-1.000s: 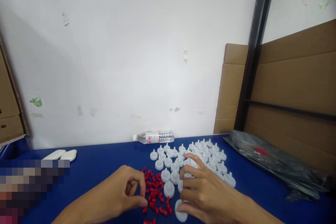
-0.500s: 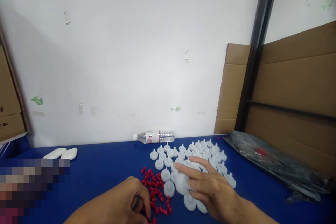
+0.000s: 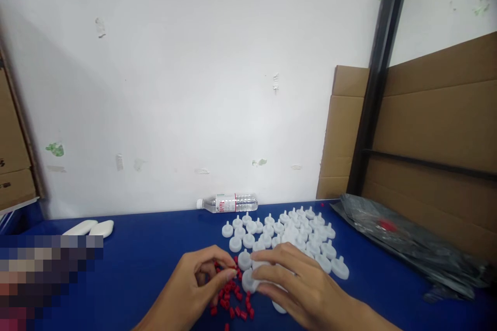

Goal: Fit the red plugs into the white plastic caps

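Note:
My left hand (image 3: 200, 282) pinches a small red cap (image 3: 233, 268) between thumb and forefinger, just above a scatter of red caps (image 3: 233, 302) on the blue table (image 3: 147, 248). My right hand (image 3: 298, 287) grips a white plastic nozzle cap (image 3: 254, 274) close beside the left fingertips. The red cap sits right at the tip of the white cap. Several more white nozzle caps (image 3: 291, 232) stand in a cluster behind both hands.
A clear water bottle (image 3: 227, 202) lies against the white wall at the table's back. Two white oval pieces (image 3: 89, 228) lie at the left. A grey plastic bag (image 3: 411, 243) and brown cardboard sheets (image 3: 427, 129) fill the right side. A blurred patch covers the lower left.
My left hand rose from the red caps holding one. My right hand picked up a white cap and brought it left to meet the left fingertips.

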### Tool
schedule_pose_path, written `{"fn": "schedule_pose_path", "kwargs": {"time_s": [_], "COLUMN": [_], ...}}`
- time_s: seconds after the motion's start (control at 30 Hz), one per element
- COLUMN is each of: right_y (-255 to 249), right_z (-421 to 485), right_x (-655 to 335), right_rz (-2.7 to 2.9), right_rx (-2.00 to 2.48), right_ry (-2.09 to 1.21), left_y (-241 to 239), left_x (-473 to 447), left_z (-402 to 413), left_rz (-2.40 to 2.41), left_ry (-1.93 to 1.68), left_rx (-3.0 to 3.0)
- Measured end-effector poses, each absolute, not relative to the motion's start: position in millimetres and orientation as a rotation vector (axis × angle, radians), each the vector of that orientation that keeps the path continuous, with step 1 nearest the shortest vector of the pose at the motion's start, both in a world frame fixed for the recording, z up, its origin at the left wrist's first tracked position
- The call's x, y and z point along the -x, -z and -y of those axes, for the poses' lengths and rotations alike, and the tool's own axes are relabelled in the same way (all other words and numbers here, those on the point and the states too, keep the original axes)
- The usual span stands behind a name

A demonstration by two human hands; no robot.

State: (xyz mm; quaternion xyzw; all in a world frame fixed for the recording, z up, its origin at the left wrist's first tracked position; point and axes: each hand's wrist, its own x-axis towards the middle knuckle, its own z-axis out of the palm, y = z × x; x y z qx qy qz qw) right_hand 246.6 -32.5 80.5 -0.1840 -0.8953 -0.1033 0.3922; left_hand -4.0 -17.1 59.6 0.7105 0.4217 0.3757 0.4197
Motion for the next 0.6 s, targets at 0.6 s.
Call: {"fn": "schedule_pose_path", "kwargs": {"time_s": [0.6], "right_y": [-75.3], "right_z": [30.5], "right_x": [-241.0], "right_rz": [2.285], "right_rx": [0.501], "right_ry": [0.345], "left_y": [-44.0], "left_x": [-9.3], "left_z": [37.8], "left_rz": [-0.983], "left_ry": [-1.197], "left_rx": [-2.154]}}
